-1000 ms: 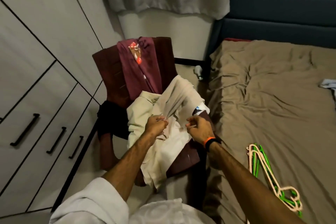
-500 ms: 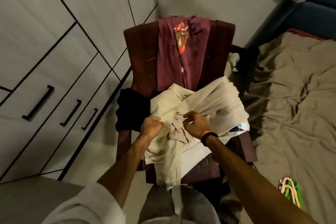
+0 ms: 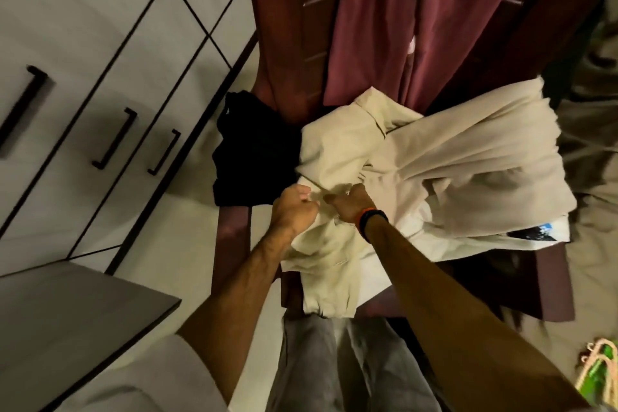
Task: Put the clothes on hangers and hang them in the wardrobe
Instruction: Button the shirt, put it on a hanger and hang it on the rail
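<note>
Head view: cream garment (image 3: pixel 337 157) heaped on maroon chair (image 3: pixel 287 27), long axis running toward person, lower end hanging off seat front. Left hand (image 3: pixel 294 209) and right hand (image 3: pixel 351 207) side by side at garment's middle, each fisted on a fold of it, forearms converging. Hangers (image 3: pixel 600 368) on bed, well right, nearer right hand. Wardrobe (image 3: pixel 83 53) at left.

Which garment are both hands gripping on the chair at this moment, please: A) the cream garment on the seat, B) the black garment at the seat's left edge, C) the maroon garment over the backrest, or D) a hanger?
A: the left hand and the right hand both pinch folds of the cream garment, while the black garment lies untouched beside it.
</note>
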